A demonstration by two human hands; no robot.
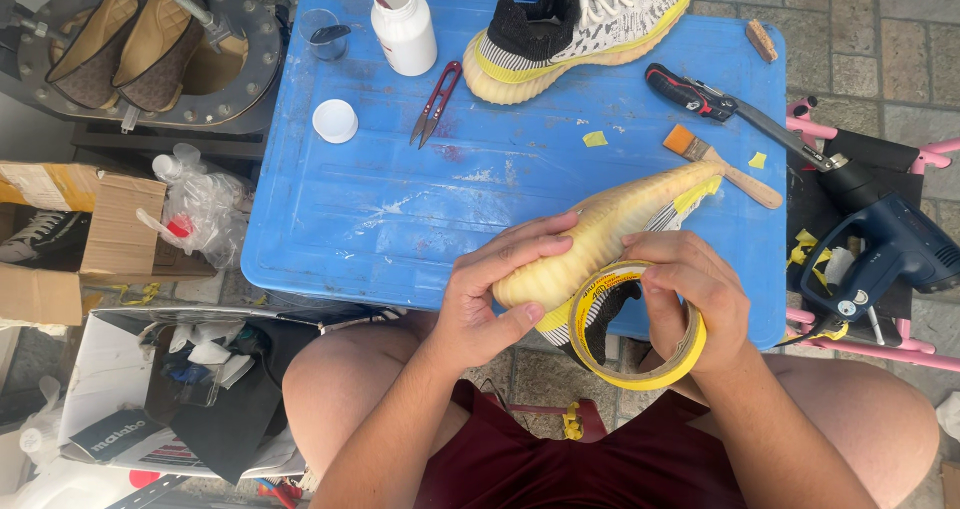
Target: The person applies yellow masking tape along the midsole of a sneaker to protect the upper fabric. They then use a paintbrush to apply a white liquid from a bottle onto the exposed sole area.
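My left hand [500,289] grips a sneaker [600,234] turned sole-up, its ribbed cream-yellow sole facing me, above the near edge of the blue plastic table [400,219]. In my right hand [695,294] is a roll of yellow masking tape [640,369], pressed against the shoe's heel end. Strips of yellow tape [697,194] cover part of the shoe's upper near the toe. The matching sneaker [580,24], black, white and yellow, lies upright at the table's far edge.
On the table lie a white bottle [405,29], a white cap [335,121], red thread snips [435,104], a small brush [720,164], a utility knife [690,91] and a glass cup [322,31]. A blue heat gun [885,254] rests right. Cardboard boxes [110,229] stand left.
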